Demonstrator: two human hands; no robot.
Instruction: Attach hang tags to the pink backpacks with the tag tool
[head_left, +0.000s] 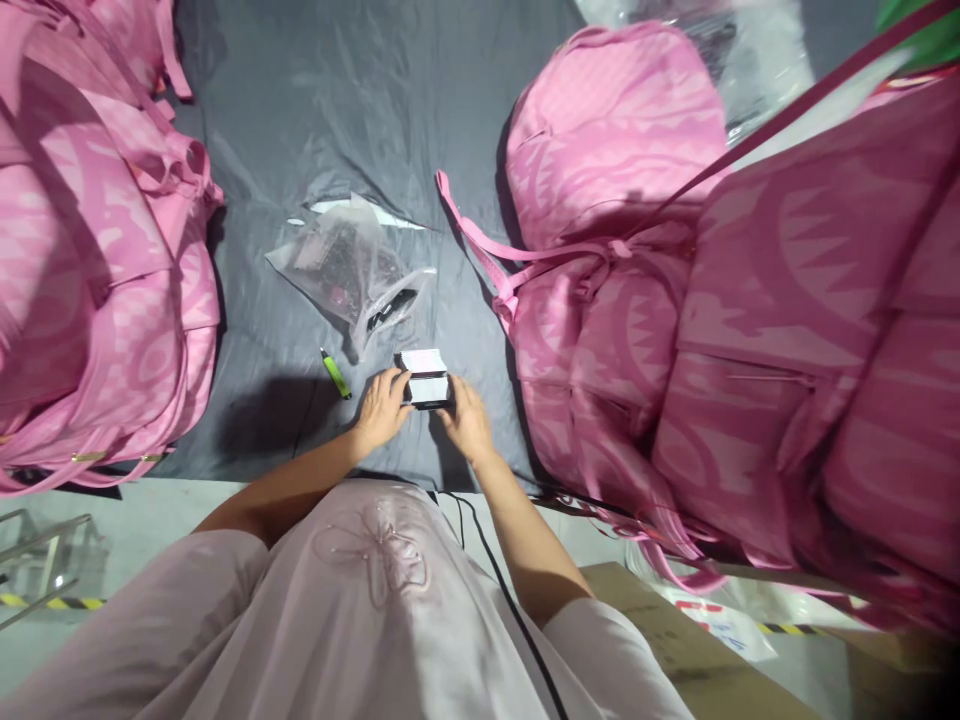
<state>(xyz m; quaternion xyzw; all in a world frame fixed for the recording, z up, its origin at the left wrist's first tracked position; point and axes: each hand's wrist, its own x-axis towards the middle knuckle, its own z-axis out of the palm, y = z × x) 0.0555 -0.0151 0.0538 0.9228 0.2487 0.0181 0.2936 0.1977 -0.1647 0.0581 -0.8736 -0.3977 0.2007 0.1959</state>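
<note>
Two small stacks of white cards (426, 388) with black edges lie one behind the other on the dark grey table cover, close to its front edge. My left hand (383, 408) grips their left side, thumb and fingers bent against the edge. From the right, my right hand (468, 420) holds the opposite side, its fingers partly hidden by the stacks. Left of my left hand lies a green cutter or marker (335, 374) with a dark tip. Just beyond the cards, an open clear plastic bag (341, 265) contains dark items I cannot make out.
Pink patterned backpacks (112, 250) crowd the left side. More pink backpacks (615, 130) fill the right, one strap (480, 240) reaching inward. Clear plastic wrapping (765, 60) lies at the back right. A black cable (499, 570) hangs before me, and a cardboard box (675, 640) stands below right.
</note>
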